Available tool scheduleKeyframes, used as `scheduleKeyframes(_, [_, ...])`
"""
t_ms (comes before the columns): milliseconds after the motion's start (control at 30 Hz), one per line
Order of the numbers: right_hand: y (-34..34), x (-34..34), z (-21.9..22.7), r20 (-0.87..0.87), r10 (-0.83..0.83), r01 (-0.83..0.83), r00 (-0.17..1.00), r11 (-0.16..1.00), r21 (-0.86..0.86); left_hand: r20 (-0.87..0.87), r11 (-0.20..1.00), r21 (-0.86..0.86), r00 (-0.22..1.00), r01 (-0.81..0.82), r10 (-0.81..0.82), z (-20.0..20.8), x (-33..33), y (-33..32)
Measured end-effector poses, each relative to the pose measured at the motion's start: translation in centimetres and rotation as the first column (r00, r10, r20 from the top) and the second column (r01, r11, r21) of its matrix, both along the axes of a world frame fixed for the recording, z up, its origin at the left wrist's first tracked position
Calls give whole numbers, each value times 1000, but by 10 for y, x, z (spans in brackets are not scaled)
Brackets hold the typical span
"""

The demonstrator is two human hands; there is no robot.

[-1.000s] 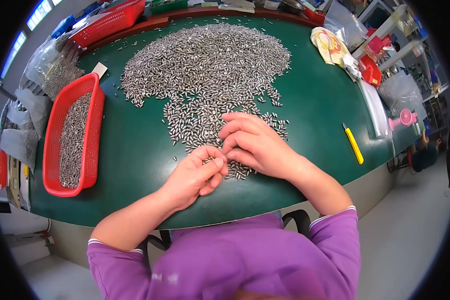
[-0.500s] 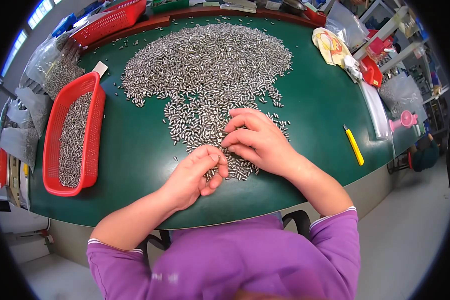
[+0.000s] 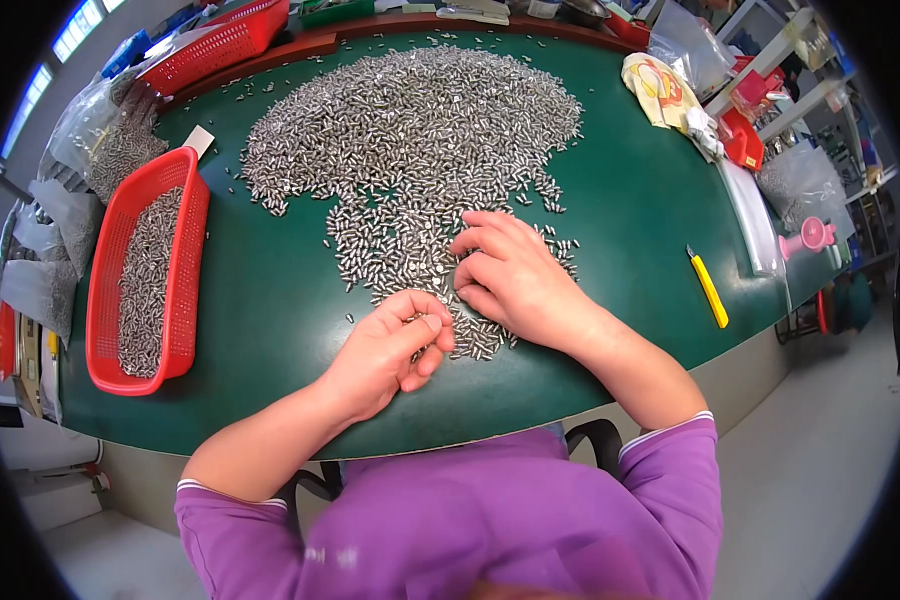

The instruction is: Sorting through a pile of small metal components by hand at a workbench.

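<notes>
A large heap of small, shiny, bullet-shaped metal parts (image 3: 410, 120) spreads over the green table and narrows into a strip toward me. At the near end of that strip is my left hand (image 3: 385, 345), its thumb pressed to the curled fingers. Whatever lies in this pinch is too small and hidden to name. Close beside it, my right hand (image 3: 520, 280) reaches over the strip from the right, palm down. Its fingers are bent, with thumb and forefinger drawn together low among the parts; their tips are partly hidden.
On the left stands a red perforated basket (image 3: 192, 270) partly filled with similar parts. Clear plastic bags (image 3: 40, 285) of parts sit beyond it. A yellow utility knife (image 3: 708, 290) lies at right, near a pink handheld fan (image 3: 808, 238). A patterned cloth (image 3: 660, 90) lies farther back.
My right hand has shifted slightly right, away from my left hand, widening the gap between them. My left hand stays in nearly the same place, its thumb still against the fingers.
</notes>
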State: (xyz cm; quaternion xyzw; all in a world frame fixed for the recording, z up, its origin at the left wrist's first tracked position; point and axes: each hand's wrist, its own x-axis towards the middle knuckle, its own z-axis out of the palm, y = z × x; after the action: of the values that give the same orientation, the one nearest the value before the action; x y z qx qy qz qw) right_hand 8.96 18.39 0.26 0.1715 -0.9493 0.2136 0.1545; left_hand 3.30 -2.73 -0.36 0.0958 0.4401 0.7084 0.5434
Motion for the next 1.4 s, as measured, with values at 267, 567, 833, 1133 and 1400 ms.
scheduleKeyframes(267, [-8, 6, 6, 126, 214, -127, 969, 863, -489, -85, 997, -66, 996, -32, 26, 6, 6, 4])
scheduleKeyframes(567, [9, 0, 5, -60, -115, 103, 992, 979, -177, 1, 999, 44, 1000, -30, 30, 0, -1, -1])
scheduleKeyframes(833, [2, 0, -3, -34, -93, 93, 995, 996, -7, 18, 998, 29, 999, -52, 52, 0, 0, 0])
scheduleKeyframes(1133, [-9, 6, 8, 147, 268, -123, 952, 778, -616, -12, 998, -30, 999, -49, 49, 4, 3, 2])
scheduleKeyframes(1400, [-3, 4, 8, 70, -32, 56, 997, 924, -378, 41, 997, 37, 997, -68, 66, 2, 1, 1])
